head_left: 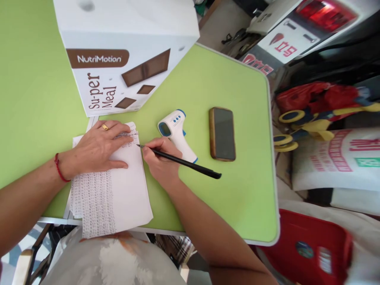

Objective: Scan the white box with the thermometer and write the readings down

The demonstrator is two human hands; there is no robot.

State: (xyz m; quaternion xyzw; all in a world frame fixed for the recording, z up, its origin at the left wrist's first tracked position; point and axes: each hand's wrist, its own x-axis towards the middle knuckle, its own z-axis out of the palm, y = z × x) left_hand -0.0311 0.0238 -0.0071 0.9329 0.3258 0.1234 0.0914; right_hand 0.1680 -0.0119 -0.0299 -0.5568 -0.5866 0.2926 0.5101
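My left hand (pixel 102 148) lies flat on a sheet of paper (pixel 130 190), its fingers spread toward the right edge. Rows of small handwriting cover the sheet's left part, and more writing shows by my fingertips. Other sheets peek out beneath it. In my right hand (pixel 163 160) is a slim black pen (pixel 184 160), its tip at the sheet's upper right edge; whether it touches the paper I cannot tell. Just behind that hand lies a white and blue infrared thermometer (pixel 175 132), partly covered by my fingers.
A large white NutriMotion box (pixel 130 39) stands at the back of the green table (pixel 237 206). To the right lies a smartphone (pixel 222 134) in a brown case. Beyond the table edge are a red plastic stool (pixel 311 237), a printed white sack (pixel 335 158) and a vehicle's tail light (pixel 326 14).
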